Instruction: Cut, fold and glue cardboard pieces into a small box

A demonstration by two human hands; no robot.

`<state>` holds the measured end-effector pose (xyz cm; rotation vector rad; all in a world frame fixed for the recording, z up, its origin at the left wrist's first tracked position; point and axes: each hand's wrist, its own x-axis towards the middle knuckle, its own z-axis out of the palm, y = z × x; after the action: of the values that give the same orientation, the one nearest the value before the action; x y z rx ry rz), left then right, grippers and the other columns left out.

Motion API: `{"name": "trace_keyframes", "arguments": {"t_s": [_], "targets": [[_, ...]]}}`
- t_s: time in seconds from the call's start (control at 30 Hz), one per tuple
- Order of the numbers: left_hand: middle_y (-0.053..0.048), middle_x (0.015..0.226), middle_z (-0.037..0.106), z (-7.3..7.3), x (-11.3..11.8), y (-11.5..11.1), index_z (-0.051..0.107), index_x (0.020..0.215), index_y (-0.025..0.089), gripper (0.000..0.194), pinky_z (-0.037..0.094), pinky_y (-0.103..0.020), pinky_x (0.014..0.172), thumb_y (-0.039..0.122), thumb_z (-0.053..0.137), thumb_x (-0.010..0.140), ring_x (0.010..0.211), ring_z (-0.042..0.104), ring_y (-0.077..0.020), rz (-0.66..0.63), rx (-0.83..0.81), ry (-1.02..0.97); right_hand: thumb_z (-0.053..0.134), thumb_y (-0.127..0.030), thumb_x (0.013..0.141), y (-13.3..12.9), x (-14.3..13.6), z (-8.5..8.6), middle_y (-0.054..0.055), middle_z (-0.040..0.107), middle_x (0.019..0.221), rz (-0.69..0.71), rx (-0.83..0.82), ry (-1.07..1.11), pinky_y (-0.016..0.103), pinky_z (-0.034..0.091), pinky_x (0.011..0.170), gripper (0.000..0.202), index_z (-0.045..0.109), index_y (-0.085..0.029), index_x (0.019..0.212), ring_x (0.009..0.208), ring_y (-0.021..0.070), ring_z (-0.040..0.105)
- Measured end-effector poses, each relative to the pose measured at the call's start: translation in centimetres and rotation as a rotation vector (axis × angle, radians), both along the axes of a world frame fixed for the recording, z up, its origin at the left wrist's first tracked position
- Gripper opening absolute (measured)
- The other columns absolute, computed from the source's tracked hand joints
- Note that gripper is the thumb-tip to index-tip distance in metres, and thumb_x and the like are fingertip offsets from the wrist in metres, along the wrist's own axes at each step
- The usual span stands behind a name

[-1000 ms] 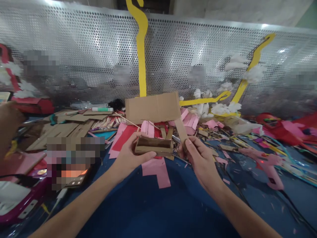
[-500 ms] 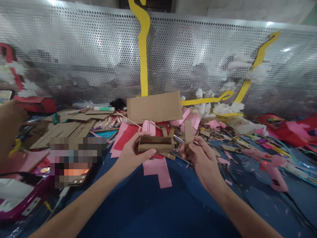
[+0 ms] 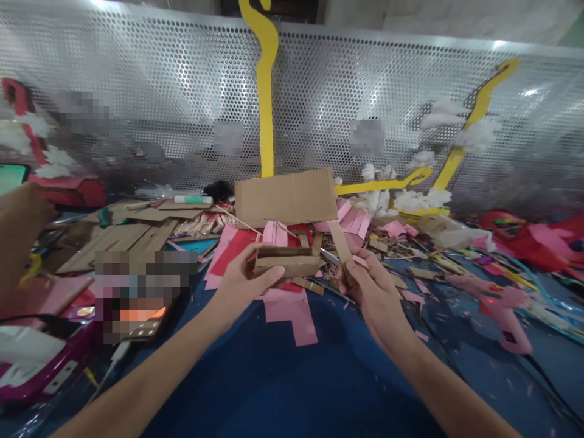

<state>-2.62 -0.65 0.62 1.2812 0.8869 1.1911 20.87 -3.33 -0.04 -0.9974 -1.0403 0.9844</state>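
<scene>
Cardboard box [image 3: 287, 264] is held over the blue tabletop [image 3: 274, 383], its left end gripped between the thumb and bent fingers of the left hand [image 3: 249, 280]. The right hand [image 3: 371, 283] pinches a cardboard strip [image 3: 341, 243] between thumb and fingertips, tilted and apart from the box. Pink paper [image 3: 298, 319] lies below; a pink glue gun [image 3: 497, 298] with a red light rests to the right. Farther back, a large cardboard panel [image 3: 286, 198] stands before a perforated metal screen [image 3: 314, 109], with a concrete wall [image 3: 438, 21] beyond. The box is plain brown, small, long and open-topped, with low walls and a shadowed inside.
</scene>
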Motion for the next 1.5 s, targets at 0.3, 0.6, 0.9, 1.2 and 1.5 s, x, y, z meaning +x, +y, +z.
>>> {"name": "trace_keyframes", "arguments": {"t_s": [0.3, 0.6, 0.9, 1.2, 1.5], "targets": [[-0.012, 0.120, 0.070, 0.3, 0.1, -0.2, 0.056, 0.131, 0.022, 0.066, 0.062, -0.036, 0.075, 0.044, 0.087, 0.077, 0.100, 0.071, -0.0258, 0.020, -0.066, 0.038, 0.070, -0.038, 0.092, -0.3, 0.0, 0.2, -0.002, 0.067, 0.078, 0.022, 0.002, -0.019, 0.028, 0.047, 0.060, 0.020, 0.061, -0.026, 0.104, 0.063, 0.0135, 0.055], [-0.009, 0.111, 0.071, -0.1, 0.0, 0.0, 0.056, 0.118, 0.022, 0.057, 0.060, -0.039, 0.079, 0.042, 0.089, 0.076, 0.099, 0.071, -0.0250, 0.035, -0.106, -0.083, 0.069, -0.035, 0.089, -0.7, -0.3, 1.0, -0.003, 0.062, 0.072, 0.078, -0.020, 0.064, 0.031, 0.049, 0.068, 0.013, 0.060, -0.026, 0.087, 0.071, 0.0183, 0.060], [-0.008, 0.121, 0.068, -0.2, -0.1, -0.2, 0.055, 0.132, 0.026, 0.069, 0.058, -0.039, 0.089, 0.029, 0.091, 0.073, 0.109, 0.068, -0.0257, -0.052, -0.045, -0.116, 0.073, -0.037, 0.090, -0.4, 0.1, 0.0, -0.002, 0.060, 0.078, 0.072, -0.013, 0.052, 0.023, 0.047, 0.062, 0.015, 0.064, -0.024, 0.091, 0.069, 0.0136, 0.053], [-0.015, 0.132, 0.066, 0.2, 0.1, -0.3, 0.060, 0.132, 0.025, 0.053, 0.061, -0.044, 0.082, 0.039, 0.081, 0.086, 0.106, 0.070, -0.0305, -0.113, -0.213, -0.268, 0.073, -0.045, 0.091, -0.9, -0.4, 0.6, -0.002, 0.056, 0.073, 0.181, -0.033, -0.062, 0.024, 0.043, 0.060, 0.026, 0.063, -0.022, 0.084, 0.064, 0.0129, 0.050], [-0.015, 0.142, 0.064, -0.1, 0.2, -0.5, 0.063, 0.134, 0.023, 0.048, 0.059, -0.040, 0.087, 0.038, 0.077, 0.090, 0.121, 0.066, -0.0319, -0.250, -0.089, -0.139, 0.072, -0.054, 0.091, -1.8, -1.2, 1.0, -0.002, 0.057, 0.073, 0.410, -0.049, -0.252, 0.026, 0.045, 0.061, 0.035, 0.060, -0.022, 0.083, 0.065, 0.0138, 0.053]]}}
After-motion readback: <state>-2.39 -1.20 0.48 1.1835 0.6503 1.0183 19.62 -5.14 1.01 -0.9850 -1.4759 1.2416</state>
